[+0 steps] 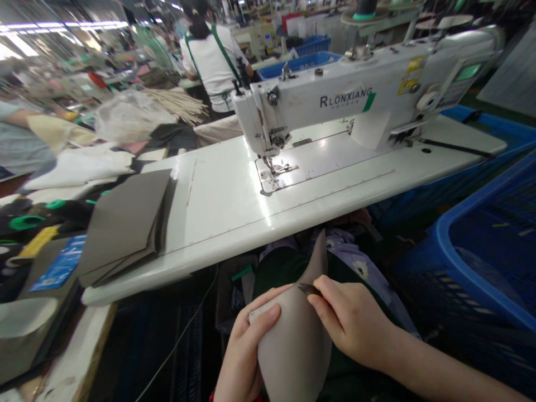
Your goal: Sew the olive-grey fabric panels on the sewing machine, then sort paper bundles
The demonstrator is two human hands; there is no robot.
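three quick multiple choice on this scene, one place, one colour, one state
1. Where does the stack of flat grey pieces lie?
A on the white sewing table
B inside the crate
C on the floor

2. What colour is the plastic crate at the right?
A red
B blue
C yellow

3. What does the right hand hold?
A nothing
B a small dark blade
C a spool

1 A, the stack sits on the tabletop left of the sewing machine.
2 B, its rim and walls show blue.
3 B, the blade is pinched in its fingers over the curved grey piece in the left hand.
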